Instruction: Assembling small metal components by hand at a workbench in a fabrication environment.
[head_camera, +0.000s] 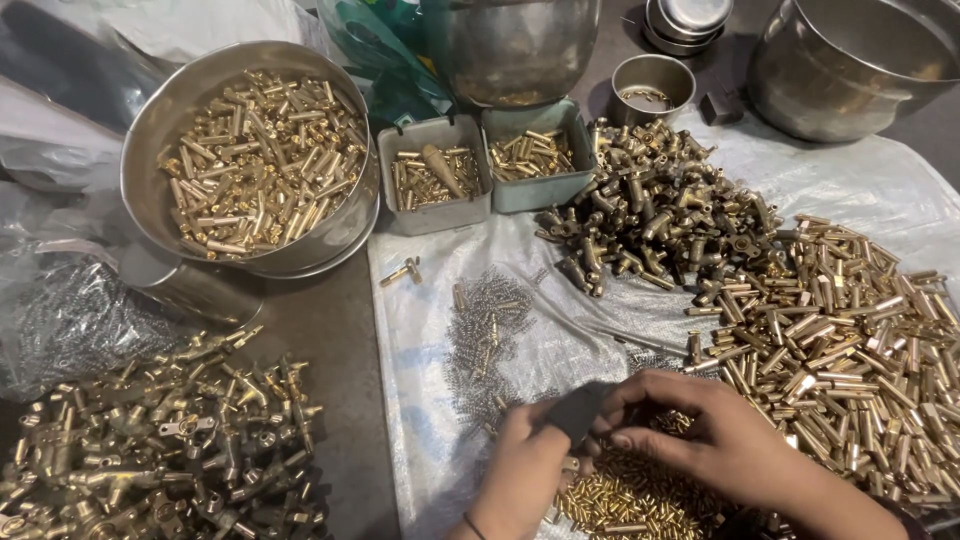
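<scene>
My left hand (520, 465) and my right hand (700, 435) meet at the bottom middle, over a white woven sheet (420, 330). Both pinch a small dark flat piece (578, 410) held between them. Directly beneath them lies a heap of small brass pins (620, 500). A scatter of thin steel springs (485, 335) lies just above my left hand. To the right of my right hand spreads a big pile of brass tubes (850, 340).
A heap of brass valve bodies (650, 200) lies further back. A steel bowl of brass parts (255, 155) stands at the left, two small grey trays (480, 165) beside it. Assembled brass fittings (160, 440) fill the lower left. Steel pots (850, 60) stand at the back.
</scene>
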